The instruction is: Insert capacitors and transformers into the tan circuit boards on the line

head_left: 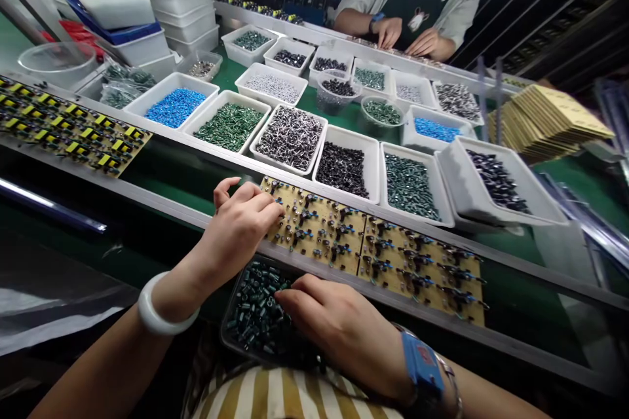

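Observation:
My left hand (246,209) is over the upper left corner of a tan circuit board (314,226), its thumb and index finger pinched at the board's surface. Whatever those fingertips may hold is hidden. Small black and blue parts stand in rows across this board and on a second circuit board (422,268) joined at its right. Below them, my right hand (344,327) reaches into a dark tub (227,330) of small dark green cylindrical capacitors (255,304). Its fingers are closed together among the capacitors; a held piece cannot be made out.
White trays of loose components, including blue ones (177,107) and green ones (228,124), line the bench behind the metal rail (196,213). Boards with yellow parts (63,121) sit at left. Stacked bare boards (550,118) stand right. A co-worker's hands (407,39) are across the bench.

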The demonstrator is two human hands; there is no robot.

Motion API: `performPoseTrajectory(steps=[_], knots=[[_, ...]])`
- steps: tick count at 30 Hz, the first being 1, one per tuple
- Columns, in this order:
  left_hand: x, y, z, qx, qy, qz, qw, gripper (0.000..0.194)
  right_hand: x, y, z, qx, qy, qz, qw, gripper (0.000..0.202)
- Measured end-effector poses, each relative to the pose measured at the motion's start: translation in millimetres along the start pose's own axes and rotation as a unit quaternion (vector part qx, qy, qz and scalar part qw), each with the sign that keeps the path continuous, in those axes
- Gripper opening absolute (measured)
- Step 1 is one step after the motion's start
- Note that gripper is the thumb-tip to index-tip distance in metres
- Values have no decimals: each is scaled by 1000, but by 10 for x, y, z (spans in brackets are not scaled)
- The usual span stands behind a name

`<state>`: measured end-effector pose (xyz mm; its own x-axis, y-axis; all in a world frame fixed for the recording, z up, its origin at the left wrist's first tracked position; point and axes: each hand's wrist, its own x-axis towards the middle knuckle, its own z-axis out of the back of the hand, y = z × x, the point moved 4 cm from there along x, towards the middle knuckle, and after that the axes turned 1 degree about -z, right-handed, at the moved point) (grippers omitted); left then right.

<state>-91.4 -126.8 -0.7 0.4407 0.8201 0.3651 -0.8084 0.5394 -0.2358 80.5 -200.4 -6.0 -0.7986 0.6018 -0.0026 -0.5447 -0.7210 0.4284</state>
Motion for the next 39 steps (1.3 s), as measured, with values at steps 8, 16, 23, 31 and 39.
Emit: performPoseTrajectory(steps=[8,16,23,31,39], knots=[[64,-8,-27,40,25,-32,998,12,-47,-66,227,193,-99,18,976,22],[79,-32,2,43,-1,-56,997,10,-45,-164,416,252,-164,-40,953,14],[26,-35,2,29,-21,-71,997,16,-82,-452,650,232,-199,-113,945,17],[25,-95,68,26,-38,-82,996,27,19,-841,792,160,-230,-159,947,14],[-436,-722,-189,-78,152,-234,957,23,91,-973,712,39,-188,-121,974,12]])
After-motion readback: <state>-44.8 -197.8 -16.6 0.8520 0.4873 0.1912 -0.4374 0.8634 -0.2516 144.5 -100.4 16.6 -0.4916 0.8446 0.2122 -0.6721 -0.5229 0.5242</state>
